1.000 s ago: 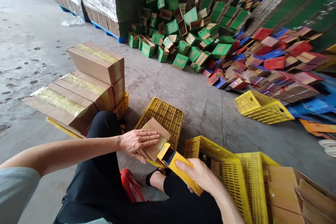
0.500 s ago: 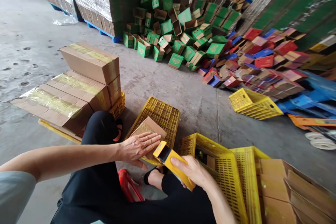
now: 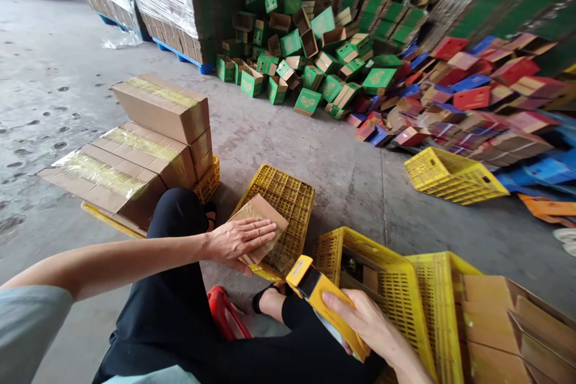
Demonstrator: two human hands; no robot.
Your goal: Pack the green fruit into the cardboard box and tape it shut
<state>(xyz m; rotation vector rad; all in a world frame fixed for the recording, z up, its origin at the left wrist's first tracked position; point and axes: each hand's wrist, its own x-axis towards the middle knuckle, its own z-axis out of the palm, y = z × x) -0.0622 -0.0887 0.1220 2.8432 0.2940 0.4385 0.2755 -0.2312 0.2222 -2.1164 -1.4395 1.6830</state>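
My left hand [image 3: 240,241] lies flat, fingers stretched out, on a small brown carton [image 3: 263,210] with shiny clear-yellowish tape across it. The carton rests on an upturned yellow plastic crate [image 3: 291,195] between my legs, and my palm hides part of its top. Wrapped in my right hand [image 3: 360,315] is a yellow tape dispenser [image 3: 326,300] with a dark opening near its front end. It is held over my right leg, apart from the carton.
Taped cartons [image 3: 153,150] are stacked at left on a yellow crate. Yellow crates [image 3: 400,288] stand at right beside folded brown cartons [image 3: 495,318]. A red stool [image 3: 225,312] shows below me. Green boxes [image 3: 308,99] and red and blue boxes [image 3: 470,98] lie heaped behind.
My right hand has drawn the tape dispenser right and down, away from the carton's edge. My left hand stays on the carton. The view has shifted slightly.
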